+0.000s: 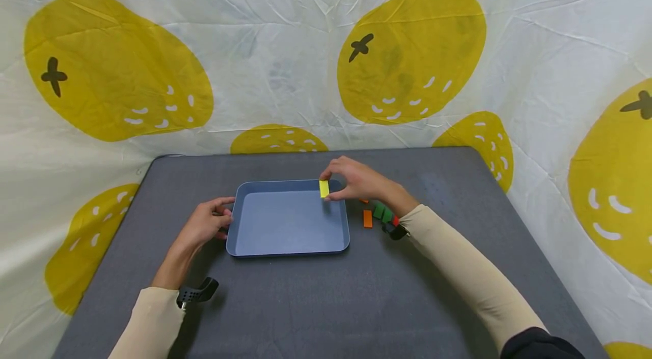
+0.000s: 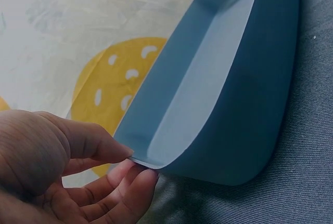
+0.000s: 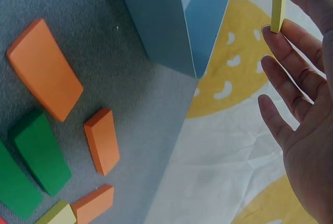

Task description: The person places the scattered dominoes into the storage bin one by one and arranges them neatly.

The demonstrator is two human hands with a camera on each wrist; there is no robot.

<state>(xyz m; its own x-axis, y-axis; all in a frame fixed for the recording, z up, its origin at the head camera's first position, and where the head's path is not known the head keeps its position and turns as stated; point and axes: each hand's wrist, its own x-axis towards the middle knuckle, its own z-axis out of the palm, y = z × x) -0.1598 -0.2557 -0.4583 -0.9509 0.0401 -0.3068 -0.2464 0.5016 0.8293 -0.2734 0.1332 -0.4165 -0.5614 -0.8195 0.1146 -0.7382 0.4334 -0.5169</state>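
I see my right hand (image 1: 359,180) pinching a yellow block (image 1: 324,188) between thumb and fingertip over the blue tray's (image 1: 287,248) far right corner. My left hand (image 1: 204,224) pinches the tray's left rim, mid-counter (image 1: 316,302).

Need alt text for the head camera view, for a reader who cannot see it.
A person's right hand pinches a small yellow block over the far right corner of a blue tray on a grey table, while the left hand holds the tray's left edge. Orange and green blocks lie right of the tray, before a lemon-print backdrop.
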